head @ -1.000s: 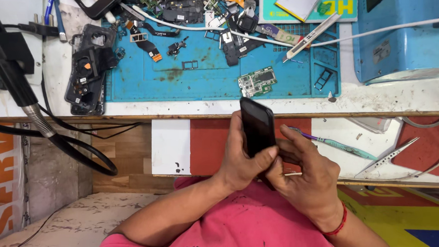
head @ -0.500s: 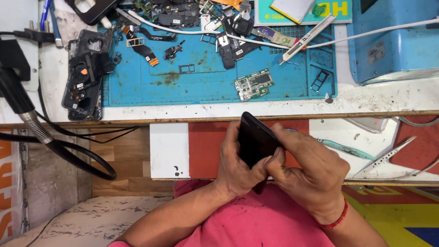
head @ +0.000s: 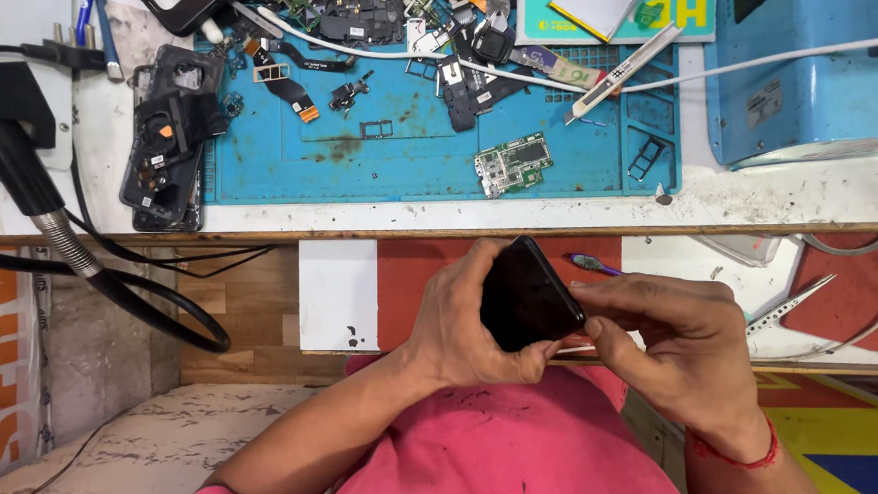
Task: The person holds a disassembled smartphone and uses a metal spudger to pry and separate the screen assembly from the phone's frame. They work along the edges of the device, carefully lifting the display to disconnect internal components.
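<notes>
I hold a black phone (head: 526, 297) in front of my chest, below the workbench edge. My left hand (head: 460, 323) wraps around its left side and underside. My right hand (head: 669, 339) pinches its right edge with thumb and fingers. The phone is tilted, its dark back facing up. Above my hands, a green circuit board (head: 511, 164) lies on the blue repair mat (head: 383, 174) among loose phone parts.
A dismantled black phone frame (head: 167, 148) lies at the mat's left edge. A white cable (head: 749, 63) crosses to a blue box (head: 818, 76) at the right. Metal tweezers (head: 791, 306) and a pen rest on a lower shelf. A black hose (head: 87, 269) hangs at left.
The phone has tipped from nearly upright to lying more sideways between my hands, and my right hand has slid along to its right edge.
</notes>
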